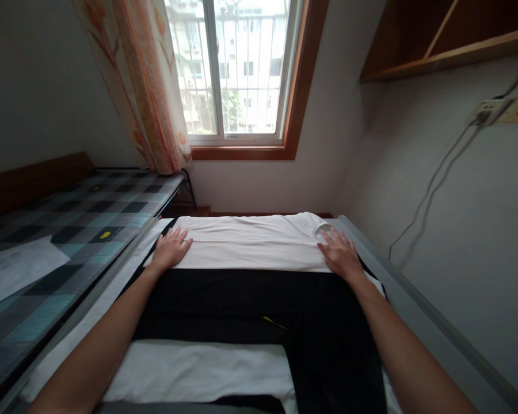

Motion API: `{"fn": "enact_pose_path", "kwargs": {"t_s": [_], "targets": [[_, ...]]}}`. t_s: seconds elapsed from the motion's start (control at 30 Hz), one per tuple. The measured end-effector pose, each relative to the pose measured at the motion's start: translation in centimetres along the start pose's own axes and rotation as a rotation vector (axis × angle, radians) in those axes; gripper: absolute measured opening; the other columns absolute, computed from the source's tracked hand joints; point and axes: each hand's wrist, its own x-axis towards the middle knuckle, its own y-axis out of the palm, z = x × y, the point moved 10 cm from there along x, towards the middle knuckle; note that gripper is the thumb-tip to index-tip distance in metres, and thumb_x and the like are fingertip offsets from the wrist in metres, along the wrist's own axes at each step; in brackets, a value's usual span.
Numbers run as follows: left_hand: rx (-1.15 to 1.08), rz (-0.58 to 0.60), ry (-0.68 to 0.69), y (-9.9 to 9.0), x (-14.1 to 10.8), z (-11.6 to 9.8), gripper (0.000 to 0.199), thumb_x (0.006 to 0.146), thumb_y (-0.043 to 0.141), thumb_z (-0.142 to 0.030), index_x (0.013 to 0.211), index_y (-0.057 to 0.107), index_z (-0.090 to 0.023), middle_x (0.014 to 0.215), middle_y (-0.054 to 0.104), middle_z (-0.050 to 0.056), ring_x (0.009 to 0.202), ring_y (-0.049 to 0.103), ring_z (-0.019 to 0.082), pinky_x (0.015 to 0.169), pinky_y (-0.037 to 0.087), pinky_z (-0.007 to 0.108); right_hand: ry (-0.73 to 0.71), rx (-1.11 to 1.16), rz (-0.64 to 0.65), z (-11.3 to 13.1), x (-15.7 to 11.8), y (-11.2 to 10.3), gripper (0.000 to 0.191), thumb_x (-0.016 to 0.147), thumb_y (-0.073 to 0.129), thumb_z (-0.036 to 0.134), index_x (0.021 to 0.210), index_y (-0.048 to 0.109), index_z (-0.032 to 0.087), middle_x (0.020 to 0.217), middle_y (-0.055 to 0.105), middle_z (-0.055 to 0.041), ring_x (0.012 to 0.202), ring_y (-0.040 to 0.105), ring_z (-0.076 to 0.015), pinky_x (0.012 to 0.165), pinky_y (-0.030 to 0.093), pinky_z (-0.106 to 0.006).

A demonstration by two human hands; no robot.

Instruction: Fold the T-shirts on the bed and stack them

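Observation:
A white T-shirt (250, 247) lies folded into a long band across the far part of a black garment (242, 293), apparently trousers. Its round neckline shows at the right end. My left hand (171, 248) rests flat on the shirt's left end, fingers spread. At the right end, by the neckline, my right hand (337, 252) presses down with fingers apart. Neither hand grips anything. The black garment has a small yellow mark (275, 323) and is spread over a white cloth (207, 371).
To the left is a bed with a checked mattress (125, 207) and a sheet of paper (21, 267) on it. A patterned curtain (151, 86) hangs beside a barred window (250, 75). A cable (431, 190) runs down the right wall below a wooden shelf (453, 57).

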Motion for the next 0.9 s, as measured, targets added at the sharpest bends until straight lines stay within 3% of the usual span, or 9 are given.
{"fn": "enact_pose_path", "kwargs": {"t_s": [0.1, 0.23, 0.33, 0.4, 0.53, 0.9], "targets": [[0.015, -0.122, 0.042, -1.4, -0.5, -1.2, 0.052, 0.097, 0.036, -0.043, 0.139, 0.054, -0.019, 0.154, 0.042, 0.013, 0.145, 0.030, 0.036, 0.115, 0.024, 0.060, -0.064, 0.045, -0.178, 0.9, -0.3, -2.0, 0.060, 0.099, 0.027, 0.048, 0.135, 0.057, 0.011, 0.149, 0.045, -0.0212, 0.139, 0.039, -0.0360, 0.112, 0.032, -0.055], [-0.066, -0.269, 0.261, -2.4, -1.8, -6.0, 0.045, 0.095, 0.040, -0.036, 0.129, 0.062, -0.017, 0.145, 0.052, 0.014, 0.140, 0.039, 0.031, 0.116, 0.028, 0.051, -0.231, 0.162, -0.186, 3.8, -0.5, -1.9, 0.056, 0.099, 0.029, 0.047, 0.126, 0.064, 0.013, 0.142, 0.054, -0.0189, 0.136, 0.044, -0.0322, 0.113, 0.034, -0.052], [-0.190, -0.190, 0.476, -1.1, -3.2, -10.4, 0.045, 0.096, 0.041, -0.041, 0.129, 0.062, -0.018, 0.145, 0.053, 0.011, 0.140, 0.040, 0.029, 0.116, 0.032, 0.048, -0.308, 0.217, -0.084, 5.9, -0.9, -0.5, 0.056, 0.099, 0.029, 0.048, 0.130, 0.062, 0.015, 0.145, 0.052, -0.0170, 0.138, 0.043, -0.0297, 0.113, 0.035, -0.048], [-0.244, -0.114, 0.554, -0.2, -3.8, -12.3, 0.047, 0.097, 0.042, -0.046, 0.131, 0.061, -0.021, 0.147, 0.052, 0.010, 0.141, 0.039, 0.029, 0.117, 0.031, 0.049, -0.336, 0.207, 0.006, 7.0, -1.2, 0.6, 0.057, 0.099, 0.030, 0.049, 0.134, 0.060, 0.016, 0.146, 0.051, -0.0166, 0.137, 0.045, -0.0300, 0.111, 0.037, -0.049], [-0.281, -0.055, 0.545, 0.5, -4.1, -12.7, 0.050, 0.097, 0.041, -0.050, 0.136, 0.057, -0.023, 0.148, 0.050, 0.008, 0.142, 0.038, 0.029, 0.118, 0.029, 0.052, -0.340, 0.157, 0.119, 7.6, -1.6, 1.9, 0.058, 0.098, 0.033, 0.052, 0.139, 0.056, 0.017, 0.146, 0.051, -0.0166, 0.137, 0.045, -0.0320, 0.112, 0.034, -0.054], [-0.295, -0.048, 0.537, 0.2, -4.1, -12.6, 0.049, 0.097, 0.041, -0.048, 0.136, 0.057, -0.023, 0.149, 0.049, 0.008, 0.142, 0.039, 0.028, 0.119, 0.027, 0.050, -0.327, 0.180, 0.117, 7.2, -1.4, 2.1, 0.055, 0.097, 0.036, 0.050, 0.138, 0.057, 0.019, 0.145, 0.052, -0.0148, 0.137, 0.044, -0.0310, 0.112, 0.034, -0.053]]}}
